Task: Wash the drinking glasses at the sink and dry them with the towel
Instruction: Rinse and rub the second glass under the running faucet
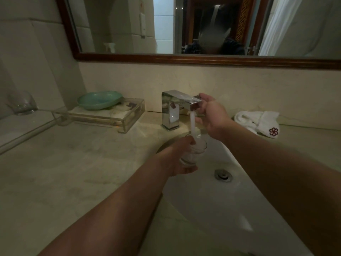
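Observation:
My left hand [181, 157] grips a clear drinking glass [193, 152] over the white sink [230, 196]. A stream of water [192, 124] runs from the chrome faucet [175, 108] into the glass. My right hand [212, 115] holds the end of the faucet's lever, thumb on top and fingers underneath. A second clear glass [23, 104] stands on a glass shelf at the far left. A white towel [258, 122] with a red flower mark lies crumpled on the counter to the right of the faucet.
A green soap dish [99, 100] sits on a clear acrylic tray [110, 115] left of the faucet. The sink drain [223, 175] is open. A wood-framed mirror [184, 58] hangs above the beige stone counter [73, 163].

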The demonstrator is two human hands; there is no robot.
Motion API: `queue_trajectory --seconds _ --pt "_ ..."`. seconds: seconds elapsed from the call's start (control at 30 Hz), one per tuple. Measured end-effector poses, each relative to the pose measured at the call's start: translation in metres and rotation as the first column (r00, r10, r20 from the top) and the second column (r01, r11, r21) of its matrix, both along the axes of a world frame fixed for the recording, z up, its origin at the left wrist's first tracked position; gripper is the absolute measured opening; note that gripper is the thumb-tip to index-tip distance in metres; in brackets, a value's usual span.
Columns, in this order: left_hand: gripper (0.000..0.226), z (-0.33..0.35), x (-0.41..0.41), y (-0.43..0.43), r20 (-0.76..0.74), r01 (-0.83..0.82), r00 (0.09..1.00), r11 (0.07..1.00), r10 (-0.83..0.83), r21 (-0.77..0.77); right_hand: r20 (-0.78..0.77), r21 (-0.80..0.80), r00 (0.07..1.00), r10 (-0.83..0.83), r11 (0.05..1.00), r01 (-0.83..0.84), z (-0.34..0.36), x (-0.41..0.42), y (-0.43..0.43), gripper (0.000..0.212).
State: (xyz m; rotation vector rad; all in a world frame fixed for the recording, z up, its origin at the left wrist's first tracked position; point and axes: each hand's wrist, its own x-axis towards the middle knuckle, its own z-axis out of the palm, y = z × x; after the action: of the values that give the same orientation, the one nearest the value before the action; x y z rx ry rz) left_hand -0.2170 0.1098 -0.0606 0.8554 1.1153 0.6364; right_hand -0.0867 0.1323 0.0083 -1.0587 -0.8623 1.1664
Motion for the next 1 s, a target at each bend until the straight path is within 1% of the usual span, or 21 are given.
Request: queue_trajectory --seconds 0.1,0.13,0.2,0.23,0.27,0.3,0.33,0.37,0.4,0.47,0.5,0.57,0.63,0.67,0.7,0.73,0.77,0.83,0.9,0.97,1.0 --pt "0.041 0.0 0.0 -0.002 -0.003 0.042 0.999 0.999 -0.042 0.018 0.052 0.027 0.985 0.164 0.986 -0.166 -0.001 0.019 -0.015 0.061" --pt "0.034 0.001 0.001 -0.004 0.01 0.068 0.998 0.997 -0.068 0.02 0.128 0.012 0.976 0.177 0.984 -0.18 -0.002 0.028 -0.021 0.053" --pt "0.029 0.002 -0.001 -0.009 0.022 0.115 0.993 0.992 -0.116 0.043 0.396 -0.031 0.912 0.105 0.994 -0.101 -0.002 0.034 -0.037 0.039" --pt "0.039 0.0 -0.003 -0.011 -0.041 0.16 0.987 0.98 -0.157 0.116 0.544 -0.051 0.835 0.09 0.996 -0.074 -0.005 0.031 -0.045 0.032" --pt "0.058 -0.006 -0.004 -0.009 -0.139 0.25 0.965 0.941 -0.223 0.229 0.678 -0.061 0.728 0.1 0.995 -0.08 -0.011 0.023 -0.056 0.028" --pt "0.079 -0.007 -0.003 -0.012 -0.194 0.283 0.954 0.901 -0.229 0.328 0.78 -0.067 0.615 0.117 0.992 -0.103 -0.02 0.015 -0.067 0.026" --pt "0.094 -0.01 -0.001 -0.012 -0.259 0.364 0.927 0.819 -0.271 0.443 0.848 -0.071 0.515 0.124 0.99 -0.122 -0.031 0.006 -0.077 0.027" --pt "0.099 -0.011 0.0 -0.02 -0.343 0.434 0.892 0.767 -0.294 0.472 0.885 -0.065 0.452 0.109 0.992 -0.112 -0.04 0.001 -0.086 0.033" --pt "0.1 -0.014 0.002 -0.025 -0.405 0.475 0.865 0.743 -0.296 0.472 0.896 -0.056 0.436 0.085 0.995 -0.077 -0.045 -0.002 -0.095 0.041" --pt "0.096 -0.015 0.004 -0.026 -0.495 0.537 0.825 0.651 -0.273 0.536 0.886 -0.071 0.46 0.055 0.997 0.017 -0.049 0.003 -0.104 0.06" --pt "0.097 -0.014 0.002 -0.03 -0.527 0.566 0.807 0.608 -0.268 0.557 0.878 -0.118 0.472 0.082 0.992 0.046 -0.05 0.009 -0.107 0.066" --pt "0.101 -0.016 0.005 -0.03 -0.534 0.563 0.802 0.638 -0.268 0.526 0.828 -0.243 0.534 0.174 0.968 0.061 -0.05 0.016 -0.11 0.067" --pt "0.087 -0.015 0.007 -0.03 -0.461 0.558 0.815 0.687 -0.35 0.466 0.8 -0.283 0.569 0.192 0.956 0.077 -0.054 0.021 -0.112 0.065" --pt "0.07 -0.012 0.012 -0.034 -0.378 0.511 0.849 0.756 -0.369 0.408 0.798 -0.282 0.577 0.174 0.954 0.103 -0.056 0.024 -0.111 0.06" --pt "0.052 -0.007 0.012 -0.038 -0.289 0.399 0.904 0.862 -0.314 0.313 0.787 -0.288 0.596 0.16 0.949 0.126 -0.057 0.025 -0.11 0.049" --pt "0.046 -0.003 0.013 -0.042 -0.187 0.275 0.952 0.948 -0.244 0.16 0.759 -0.318 0.632 0.159 0.937 0.145 -0.06 0.028 -0.106 0.038" --pt "0.046 -0.001 0.013 -0.043 -0.142 0.204 0.97 0.978 -0.195 0.048 0.71 -0.376 0.682 0.178 0.914 0.152 -0.062 0.032 -0.104 0.03" --pt "0.047 0.002 0.017 -0.044 -0.172 0.231 0.957 0.972 -0.233 -0.034 0.629 -0.473 0.745 0.222 0.87 0.141 -0.065 0.041 -0.104 0.027" --pt "0.045 0.004 0.019 -0.045 -0.207 0.287 0.936 0.958 -0.286 -0.024 0.701 -0.399 0.696 0.157 0.895 0.2 -0.066 0.051 -0.101 0.025" --pt "0.041 0.004 0.018 -0.041 -0.275 0.302 0.919 0.953 -0.282 0.032 0.753 -0.159 0.654 -0.068 0.946 0.282 -0.059 0.059 -0.098 0.025" --pt "0.038 0.003 0.016 -0.039 -0.32 0.318 0.905 0.945 -0.28 0.071 0.722 -0.042 0.666 -0.186 0.95 0.311 -0.054 0.061 -0.098 0.025"
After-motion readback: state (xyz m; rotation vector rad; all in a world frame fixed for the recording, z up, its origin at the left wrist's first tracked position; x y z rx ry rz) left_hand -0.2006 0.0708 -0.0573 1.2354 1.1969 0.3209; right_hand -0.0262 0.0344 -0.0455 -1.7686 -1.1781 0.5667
